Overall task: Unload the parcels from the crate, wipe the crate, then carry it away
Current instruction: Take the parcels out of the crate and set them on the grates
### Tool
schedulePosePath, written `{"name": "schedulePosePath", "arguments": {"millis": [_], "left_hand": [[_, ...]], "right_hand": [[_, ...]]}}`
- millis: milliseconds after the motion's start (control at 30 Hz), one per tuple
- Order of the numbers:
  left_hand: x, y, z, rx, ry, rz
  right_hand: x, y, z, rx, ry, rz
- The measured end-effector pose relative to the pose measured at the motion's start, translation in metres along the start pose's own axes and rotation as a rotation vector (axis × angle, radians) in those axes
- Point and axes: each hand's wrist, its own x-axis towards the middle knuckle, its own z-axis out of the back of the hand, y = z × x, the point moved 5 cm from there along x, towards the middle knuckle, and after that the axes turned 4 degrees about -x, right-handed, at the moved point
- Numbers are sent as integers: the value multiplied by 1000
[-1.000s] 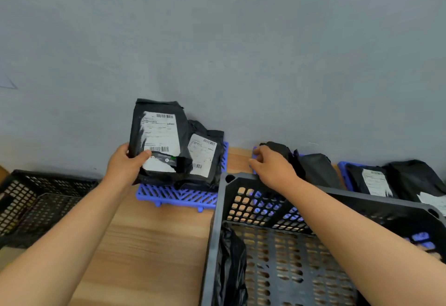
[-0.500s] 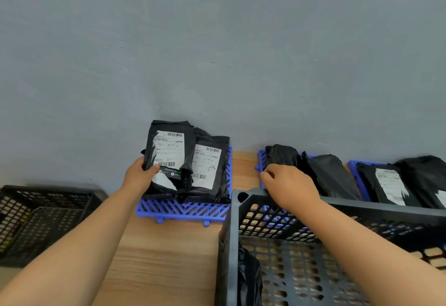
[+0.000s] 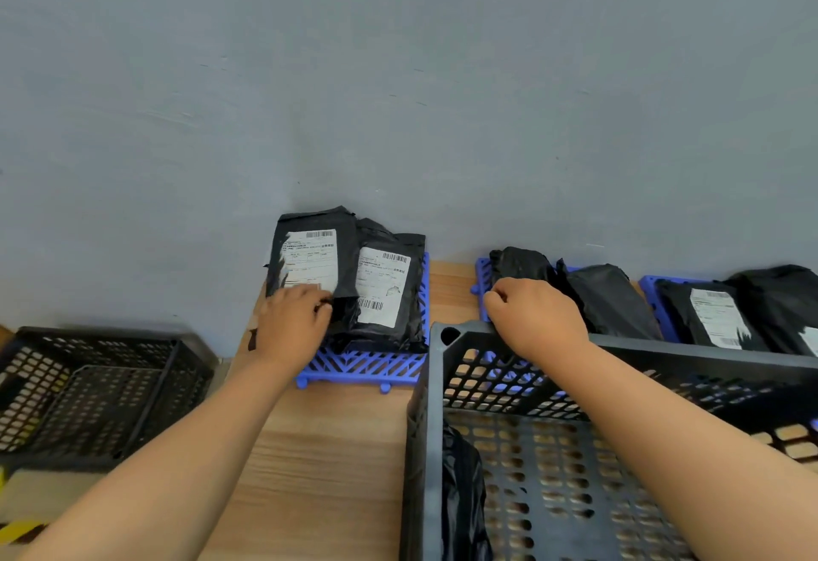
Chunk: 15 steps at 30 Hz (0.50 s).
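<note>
- left hand had its fingers curled on the lower edge of a labelled black parcel, propped against the wall on a blue tray
- right hand was curled over the grey crate rim
- one black parcel sat inside the crate

A labelled black parcel is pressed against the wall by the left hand on a blue pallet. The crate rim is gripped by the right hand; one black parcel is left inside.

One head-worn wide-angle view looks forward and down, close over the wooden table, facing the grey wall at its far edge.
</note>
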Motion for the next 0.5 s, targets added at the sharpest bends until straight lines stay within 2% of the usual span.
{"name": "schedulePosePath", "arguments": {"millis": [100,167,300,400,500], "left_hand": [[-6,0,-12,47,167,-43],[-7,-3,-9,58,209,-31],[-23,-34,17,-94,142,68],[-51,-84,41,-279,84,11],[-82,-129,58,-431,82,-66]], "right_hand": [[-1,-1,0,11,-10,-3],[-2,-1,1,25,-39,3],[-9,0,2,11,-182,95],[-16,0,2,27,-250,174],[-27,1,7,176,-326,284]]}}
